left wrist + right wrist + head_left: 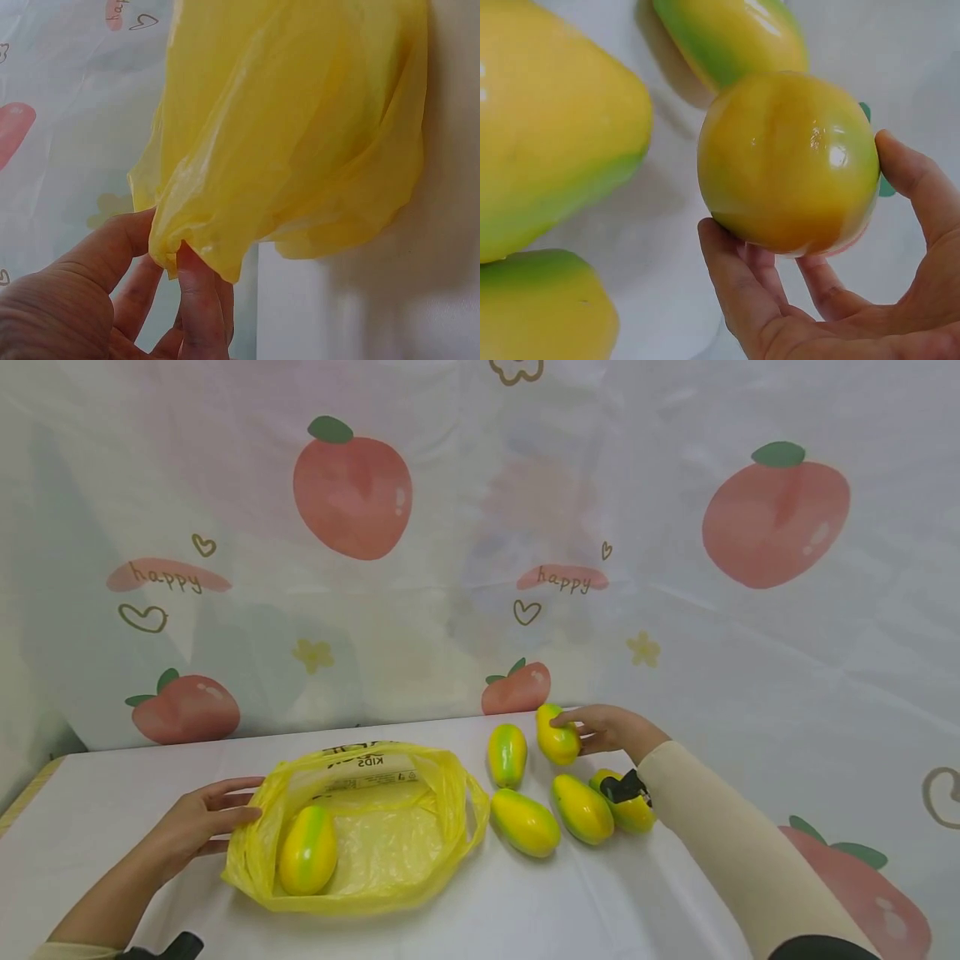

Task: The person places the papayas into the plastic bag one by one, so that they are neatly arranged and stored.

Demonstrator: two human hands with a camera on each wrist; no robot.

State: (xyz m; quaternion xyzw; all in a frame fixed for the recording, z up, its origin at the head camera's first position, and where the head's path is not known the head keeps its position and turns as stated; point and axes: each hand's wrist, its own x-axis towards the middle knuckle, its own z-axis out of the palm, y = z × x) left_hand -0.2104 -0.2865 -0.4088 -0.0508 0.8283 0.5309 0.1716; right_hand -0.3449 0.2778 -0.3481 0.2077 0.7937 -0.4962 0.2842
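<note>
A yellow plastic bag (427,893) lies on its side on the white table, its mouth spread wide. My left hand (198,827) pinches the bag's left edge between thumb and fingers, which shows closely in the left wrist view. Inside the bag, at its left, rests one glossy yellow-green papaya (308,852). Near the table's back edge my right hand (611,729) grips another papaya (787,165), thumb on one side and fingers on the other. Close by stand a papaya (507,755) to its left and several more in front.
Papayas lie in a loose group right of the bag, among them one in front (525,823), one beside it (582,810) and one partly covered by the right wrist's black strap (628,789). A fruit-printed cloth (420,610) hangs behind the table.
</note>
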